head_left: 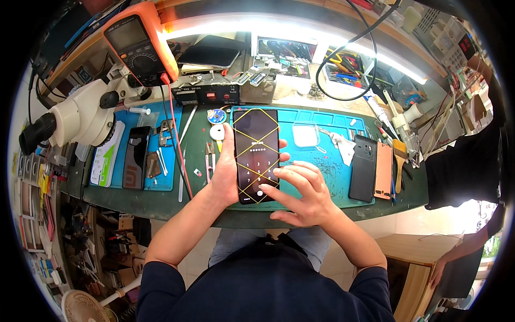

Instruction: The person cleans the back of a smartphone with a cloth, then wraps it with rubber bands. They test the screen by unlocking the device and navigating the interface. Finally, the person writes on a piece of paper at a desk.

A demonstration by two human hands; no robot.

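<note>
My left hand (226, 177) grips an upright smartphone (252, 134) over the blue repair mat, thumb along its left edge, fingertips round its right. Thin yellow bands criss-cross the phone, whose dark screen shows a number keypad. My right hand (303, 196) holds nothing; its fingers are apart, a fingertip at the lower screen. Left of the phone lie pink-handled pliers (210, 166) and small spools (216, 131). To the right are a clear plastic box (306, 134), crumpled white tissue (344, 144), a black case (362, 169) and a pink-copper panel (383, 166).
A white microscope (80, 115) stands left, beside another phone (135, 158). An orange multimeter (140, 45) leans above with dangling leads. Tools and a brush (399, 150) lie right. A co-worker in dark clothing (458, 169) stands at far right, a hand lowered by a wooden cabinet (402, 241).
</note>
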